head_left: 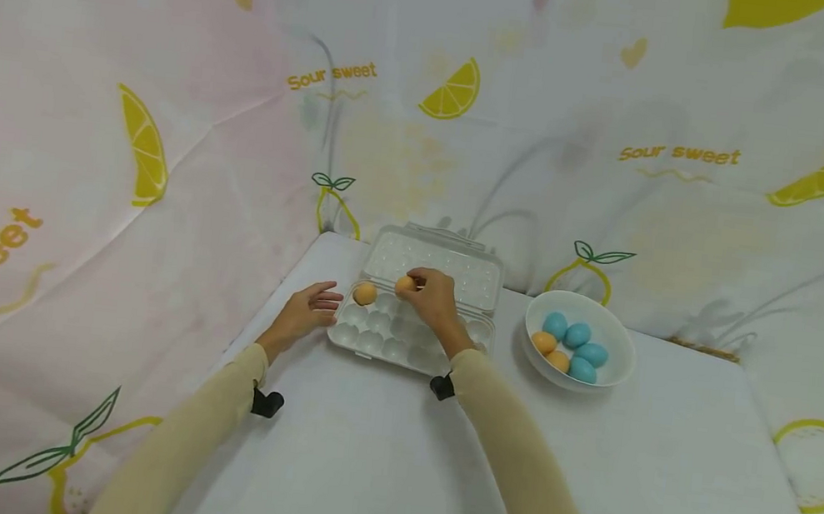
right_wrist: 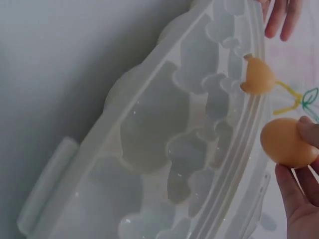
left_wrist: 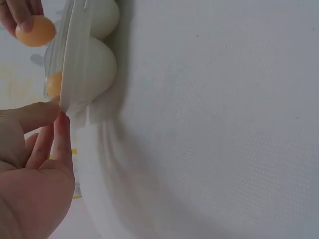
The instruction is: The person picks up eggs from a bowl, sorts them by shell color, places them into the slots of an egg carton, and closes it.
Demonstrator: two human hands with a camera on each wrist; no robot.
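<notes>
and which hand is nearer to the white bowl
The right hand: it holds an orange egg over the open egg box, left of the white bowl. The left hand is at the box's left edge, with the box between it and the bowl.

Dim, even, greyish light is recorded in the head view, with soft, faint shadows cast on the table beside the sleeves, which are stretched toward the lower edge. A darker band is thrown along the tray in the left wrist view; tiny glints are caught by its cups in the right, fine detail being softened in both.
</notes>
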